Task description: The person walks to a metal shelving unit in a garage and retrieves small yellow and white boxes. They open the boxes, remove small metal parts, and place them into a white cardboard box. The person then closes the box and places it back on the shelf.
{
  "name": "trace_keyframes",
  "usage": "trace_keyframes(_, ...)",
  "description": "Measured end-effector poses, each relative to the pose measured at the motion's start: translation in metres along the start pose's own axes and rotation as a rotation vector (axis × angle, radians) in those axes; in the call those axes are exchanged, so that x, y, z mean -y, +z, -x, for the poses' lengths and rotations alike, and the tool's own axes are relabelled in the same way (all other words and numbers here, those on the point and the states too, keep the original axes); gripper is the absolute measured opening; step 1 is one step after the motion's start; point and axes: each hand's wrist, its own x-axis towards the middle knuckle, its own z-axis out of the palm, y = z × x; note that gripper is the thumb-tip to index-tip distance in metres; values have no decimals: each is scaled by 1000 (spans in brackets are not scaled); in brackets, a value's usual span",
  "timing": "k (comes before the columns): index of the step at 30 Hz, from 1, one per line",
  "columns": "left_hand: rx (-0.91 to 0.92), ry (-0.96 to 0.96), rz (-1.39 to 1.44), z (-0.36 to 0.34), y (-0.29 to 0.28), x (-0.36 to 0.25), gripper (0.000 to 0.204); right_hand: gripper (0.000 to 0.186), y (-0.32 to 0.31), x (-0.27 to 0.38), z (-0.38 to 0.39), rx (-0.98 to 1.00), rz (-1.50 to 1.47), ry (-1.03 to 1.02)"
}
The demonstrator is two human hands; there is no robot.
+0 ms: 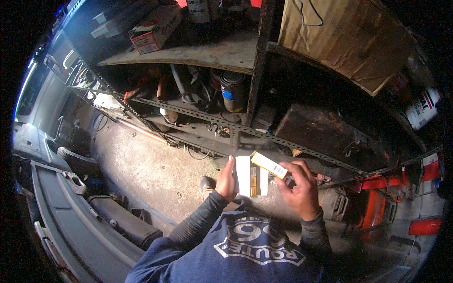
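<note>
My left hand (227,181) grips the side of an open white carton (242,175), its thumb pointing up along the outer edge. Inside the carton stand several small yellow boxes (254,182). Between the thumb and fingers of my right hand (301,192) is a small white-and-yellow box (268,165), tilted, with a printed label on its face. This box is above the carton's opening and overlaps its edge in the picture. I cannot tell whether the two touch.
Ahead stands a metal-framed shelf (203,113) with a dark can (232,92), tools and a red-and-white box (155,29). A large cardboard box (347,42) overhangs at the upper right, near a white container (422,109). A grey vehicle panel (80,221) is on my left; red parts (375,207) are right.
</note>
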Motion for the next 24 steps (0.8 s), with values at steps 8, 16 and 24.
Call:
trace_keyframes(8,-66,166,-415,13,12,-11,63,40,-10,0,1,163,81,-67)
trace_keyframes(16,-74,99,-676,12,-1,7,58,50,10,-7,-7,156,12,-96)
trace_keyframes(24,-23,136,-523,17,-3,9,61,38,16,-7,-2,191,51,-111)
